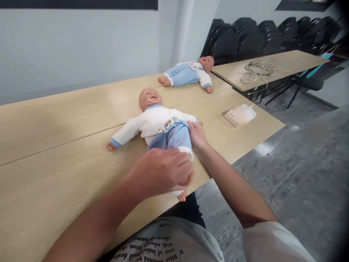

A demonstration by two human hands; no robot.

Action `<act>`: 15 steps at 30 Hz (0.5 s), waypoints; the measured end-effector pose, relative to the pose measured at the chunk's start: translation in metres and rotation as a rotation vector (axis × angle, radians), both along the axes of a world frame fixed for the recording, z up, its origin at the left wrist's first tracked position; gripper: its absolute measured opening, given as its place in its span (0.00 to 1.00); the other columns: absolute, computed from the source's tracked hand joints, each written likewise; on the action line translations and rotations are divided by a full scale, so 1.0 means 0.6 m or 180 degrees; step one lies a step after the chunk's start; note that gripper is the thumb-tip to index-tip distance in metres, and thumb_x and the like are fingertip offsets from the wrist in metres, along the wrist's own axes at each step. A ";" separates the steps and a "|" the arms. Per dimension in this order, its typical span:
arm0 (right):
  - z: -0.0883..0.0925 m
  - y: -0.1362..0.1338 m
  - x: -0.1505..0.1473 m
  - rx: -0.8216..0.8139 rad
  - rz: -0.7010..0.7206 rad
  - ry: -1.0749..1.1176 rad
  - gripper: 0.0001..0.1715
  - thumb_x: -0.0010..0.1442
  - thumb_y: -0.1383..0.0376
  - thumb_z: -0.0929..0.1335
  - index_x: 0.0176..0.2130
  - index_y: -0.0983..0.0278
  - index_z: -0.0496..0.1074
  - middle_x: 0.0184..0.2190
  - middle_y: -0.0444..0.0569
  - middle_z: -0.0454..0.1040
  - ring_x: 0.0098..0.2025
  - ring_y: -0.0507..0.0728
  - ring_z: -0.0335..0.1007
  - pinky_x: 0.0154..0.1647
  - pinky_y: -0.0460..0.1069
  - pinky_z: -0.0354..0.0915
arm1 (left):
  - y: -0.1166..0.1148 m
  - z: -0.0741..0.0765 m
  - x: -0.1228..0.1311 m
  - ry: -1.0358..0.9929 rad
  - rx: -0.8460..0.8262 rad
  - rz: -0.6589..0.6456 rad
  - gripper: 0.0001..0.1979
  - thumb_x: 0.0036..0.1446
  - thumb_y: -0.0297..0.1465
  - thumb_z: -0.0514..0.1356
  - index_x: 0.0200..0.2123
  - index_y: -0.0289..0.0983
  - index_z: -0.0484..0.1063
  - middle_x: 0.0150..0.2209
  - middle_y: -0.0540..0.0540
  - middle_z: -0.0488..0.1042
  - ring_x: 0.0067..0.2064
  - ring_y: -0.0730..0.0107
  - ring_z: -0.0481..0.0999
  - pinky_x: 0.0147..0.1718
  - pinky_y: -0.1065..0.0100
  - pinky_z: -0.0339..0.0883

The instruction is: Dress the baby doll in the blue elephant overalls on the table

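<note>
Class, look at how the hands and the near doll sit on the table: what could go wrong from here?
The near doll lies at the table edge, one foot past it under the left hand; a pull might slide it off. The right hand pinches the blue trousers at the waist; tugging may stretch them.

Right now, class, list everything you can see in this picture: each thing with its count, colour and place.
near doll: one, white top, blue trousers, on its back on the near table
far doll: one, blue suit, farther along the table
table: light wood, a second one behind right
white box: one, near the table's right edge
cables: pale tangle, on the second table
chairs: several, black, stacked at the back
left hand: over the near doll's legs
right hand: at the doll's waist, gripping the trousers
</note>
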State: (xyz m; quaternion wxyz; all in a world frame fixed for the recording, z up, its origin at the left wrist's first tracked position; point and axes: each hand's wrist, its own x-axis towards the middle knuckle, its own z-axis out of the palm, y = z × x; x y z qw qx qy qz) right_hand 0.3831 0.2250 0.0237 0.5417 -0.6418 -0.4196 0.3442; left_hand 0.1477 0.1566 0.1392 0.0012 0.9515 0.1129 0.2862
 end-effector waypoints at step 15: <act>0.061 -0.257 0.006 -0.0868 0.0884 0.0743 0.37 0.63 0.49 0.73 0.67 0.53 0.67 0.65 0.53 0.72 0.63 0.65 0.73 0.61 0.61 0.73 | -0.067 -0.123 0.092 0.0535 -0.0918 -0.0124 0.15 0.63 0.33 0.67 0.51 0.36 0.72 0.50 0.41 0.75 0.52 0.58 0.75 0.27 0.66 0.68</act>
